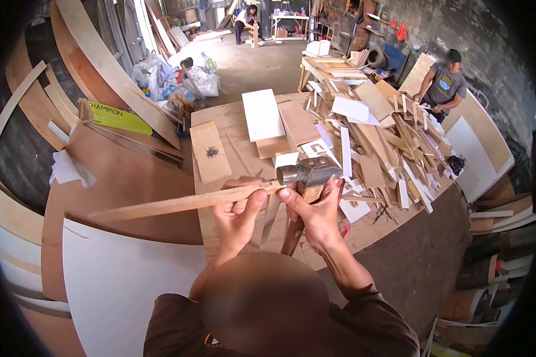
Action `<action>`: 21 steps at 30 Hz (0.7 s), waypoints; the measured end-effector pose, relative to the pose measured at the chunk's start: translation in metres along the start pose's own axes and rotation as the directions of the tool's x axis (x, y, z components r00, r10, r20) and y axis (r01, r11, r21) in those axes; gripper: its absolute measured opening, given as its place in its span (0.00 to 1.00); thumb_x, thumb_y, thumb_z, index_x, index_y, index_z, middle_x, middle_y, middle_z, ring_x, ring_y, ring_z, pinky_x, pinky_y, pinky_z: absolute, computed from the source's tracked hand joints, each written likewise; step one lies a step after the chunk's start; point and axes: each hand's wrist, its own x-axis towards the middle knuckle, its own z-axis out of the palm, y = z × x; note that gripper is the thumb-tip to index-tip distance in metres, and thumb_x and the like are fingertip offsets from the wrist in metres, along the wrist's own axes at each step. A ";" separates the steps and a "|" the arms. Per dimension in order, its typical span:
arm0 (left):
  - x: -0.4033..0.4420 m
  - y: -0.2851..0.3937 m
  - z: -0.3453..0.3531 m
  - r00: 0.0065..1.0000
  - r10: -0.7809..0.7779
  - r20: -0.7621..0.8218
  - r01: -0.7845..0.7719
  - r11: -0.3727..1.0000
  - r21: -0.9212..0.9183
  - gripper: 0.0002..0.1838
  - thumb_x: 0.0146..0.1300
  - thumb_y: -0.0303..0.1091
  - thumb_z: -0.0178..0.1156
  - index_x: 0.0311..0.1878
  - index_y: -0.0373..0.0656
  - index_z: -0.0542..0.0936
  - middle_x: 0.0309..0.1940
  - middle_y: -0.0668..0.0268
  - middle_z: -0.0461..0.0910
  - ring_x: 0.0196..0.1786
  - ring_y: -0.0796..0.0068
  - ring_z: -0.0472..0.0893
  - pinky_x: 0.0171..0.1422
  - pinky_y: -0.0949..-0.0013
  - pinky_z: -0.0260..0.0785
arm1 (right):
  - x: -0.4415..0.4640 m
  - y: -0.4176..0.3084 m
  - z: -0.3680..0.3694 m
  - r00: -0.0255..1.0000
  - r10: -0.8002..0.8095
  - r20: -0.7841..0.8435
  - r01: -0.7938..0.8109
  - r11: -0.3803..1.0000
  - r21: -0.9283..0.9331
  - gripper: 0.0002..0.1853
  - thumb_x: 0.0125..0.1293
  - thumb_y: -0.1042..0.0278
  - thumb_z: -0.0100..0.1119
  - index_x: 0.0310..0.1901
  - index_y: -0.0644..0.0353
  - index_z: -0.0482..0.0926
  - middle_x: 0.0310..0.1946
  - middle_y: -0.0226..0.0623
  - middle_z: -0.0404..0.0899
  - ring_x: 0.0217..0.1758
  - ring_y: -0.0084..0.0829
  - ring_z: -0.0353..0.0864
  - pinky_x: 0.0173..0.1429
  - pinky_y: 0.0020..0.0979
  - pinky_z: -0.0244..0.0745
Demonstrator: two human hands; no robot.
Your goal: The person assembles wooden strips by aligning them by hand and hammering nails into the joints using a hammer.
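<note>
A long thin wooden strip stretches out to the left from between my hands. My left hand is closed around it near its right end, thumb on the near side. My right hand grips a hammer close under its dark metal head, the wooden handle slanting down toward me. The hammer's round face is right by the strip's end; whether they touch I cannot tell. My right thumb also lies near that end. Parts of the right fingers are hidden behind the hammer.
Below my hands is a wooden worktable with a white board and a heap of wood offcuts on the right. Large sheets lean at left. One person stands at right; another sits far back.
</note>
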 end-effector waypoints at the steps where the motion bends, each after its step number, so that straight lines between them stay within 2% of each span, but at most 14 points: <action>1: 0.000 0.002 -0.001 1.000 0.020 0.023 -0.021 0.997 0.074 0.11 0.67 0.23 0.67 0.49 0.32 0.80 0.48 0.57 0.83 0.46 0.78 0.81 0.51 0.74 0.74 | -0.001 0.000 0.000 1.000 0.001 -0.002 -0.001 1.000 0.000 0.16 0.61 0.75 0.76 0.45 0.62 0.76 0.33 0.31 0.82 0.26 0.16 0.76 0.24 0.21 0.68; 2: 0.001 0.003 -0.002 0.998 0.038 0.045 -0.044 0.988 0.147 0.11 0.67 0.23 0.67 0.49 0.32 0.80 0.48 0.57 0.83 0.46 0.78 0.81 0.51 0.74 0.74 | -0.001 0.001 0.000 1.000 -0.010 -0.009 0.010 1.000 -0.017 0.16 0.61 0.75 0.76 0.45 0.62 0.76 0.33 0.31 0.83 0.27 0.16 0.77 0.27 0.21 0.70; 8: 0.003 0.010 0.001 0.994 -0.014 0.105 0.005 0.996 0.093 0.12 0.67 0.21 0.66 0.51 0.32 0.79 0.49 0.56 0.83 0.48 0.77 0.82 0.52 0.74 0.75 | -0.003 0.002 -0.001 0.999 -0.035 -0.040 0.033 0.998 -0.054 0.17 0.61 0.74 0.76 0.46 0.62 0.77 0.35 0.30 0.83 0.34 0.18 0.79 0.35 0.22 0.75; 10: 0.004 0.009 0.003 0.993 0.005 0.115 -0.021 0.990 0.136 0.12 0.67 0.20 0.66 0.52 0.32 0.78 0.50 0.56 0.82 0.48 0.76 0.82 0.52 0.74 0.76 | -0.002 0.002 -0.002 0.997 -0.058 -0.054 0.055 0.998 -0.043 0.17 0.61 0.74 0.77 0.46 0.62 0.77 0.36 0.30 0.83 0.35 0.18 0.79 0.37 0.22 0.76; 11: 0.004 0.009 0.004 0.992 0.021 0.127 -0.044 0.983 0.179 0.12 0.67 0.19 0.65 0.52 0.32 0.78 0.50 0.56 0.82 0.49 0.76 0.82 0.53 0.73 0.76 | -0.001 0.001 -0.002 0.997 -0.054 -0.059 0.051 0.997 -0.056 0.17 0.61 0.74 0.76 0.46 0.62 0.77 0.36 0.30 0.83 0.34 0.18 0.79 0.35 0.22 0.75; 13: 0.004 0.002 0.005 0.993 0.017 0.121 -0.035 0.988 0.152 0.12 0.68 0.20 0.65 0.52 0.32 0.78 0.50 0.57 0.82 0.49 0.76 0.82 0.52 0.74 0.76 | -0.001 -0.001 -0.003 0.996 -0.053 -0.066 0.048 0.996 -0.070 0.17 0.61 0.75 0.76 0.46 0.62 0.77 0.36 0.30 0.84 0.33 0.17 0.79 0.34 0.21 0.74; 15: 0.006 0.000 0.010 0.992 0.015 0.122 -0.029 0.992 0.120 0.11 0.68 0.21 0.64 0.52 0.31 0.78 0.50 0.57 0.82 0.49 0.76 0.81 0.52 0.74 0.76 | -0.001 -0.002 -0.002 0.994 -0.060 -0.089 0.059 0.998 -0.008 0.16 0.61 0.75 0.75 0.46 0.63 0.77 0.34 0.30 0.83 0.27 0.16 0.76 0.27 0.20 0.69; 16: 0.008 0.002 0.013 0.993 -0.036 0.112 0.023 0.993 0.116 0.11 0.70 0.22 0.63 0.53 0.32 0.77 0.50 0.58 0.82 0.50 0.76 0.81 0.53 0.74 0.75 | 0.000 -0.001 -0.004 0.994 -0.060 -0.090 0.060 0.998 -0.007 0.16 0.61 0.75 0.75 0.46 0.63 0.77 0.34 0.30 0.83 0.27 0.16 0.76 0.27 0.20 0.69; 18: 0.008 -0.003 0.019 0.991 -0.085 0.103 0.073 0.991 0.113 0.11 0.71 0.23 0.63 0.53 0.32 0.77 0.50 0.59 0.82 0.51 0.76 0.80 0.54 0.74 0.74 | 0.003 0.001 -0.008 0.991 -0.111 -0.075 0.109 0.994 -0.026 0.14 0.62 0.76 0.74 0.45 0.62 0.77 0.31 0.30 0.82 0.22 0.15 0.72 0.22 0.20 0.63; 20: 0.004 -0.019 0.027 0.998 -0.004 0.065 -0.002 0.996 0.084 0.11 0.72 0.25 0.61 0.54 0.33 0.76 0.49 0.60 0.81 0.52 0.77 0.79 0.57 0.73 0.72 | 0.003 -0.003 -0.008 0.989 -0.117 -0.092 0.115 0.993 -0.030 0.14 0.63 0.76 0.74 0.45 0.62 0.77 0.30 0.29 0.81 0.21 0.15 0.71 0.21 0.20 0.62; 21: 0.004 -0.020 0.031 0.998 -0.040 0.052 0.039 0.999 0.010 0.11 0.73 0.25 0.60 0.55 0.34 0.75 0.49 0.61 0.81 0.53 0.78 0.79 0.60 0.72 0.71 | 0.002 -0.005 -0.008 0.986 -0.123 -0.110 0.120 0.992 -0.032 0.13 0.63 0.76 0.74 0.44 0.62 0.77 0.28 0.29 0.80 0.20 0.14 0.70 0.20 0.20 0.61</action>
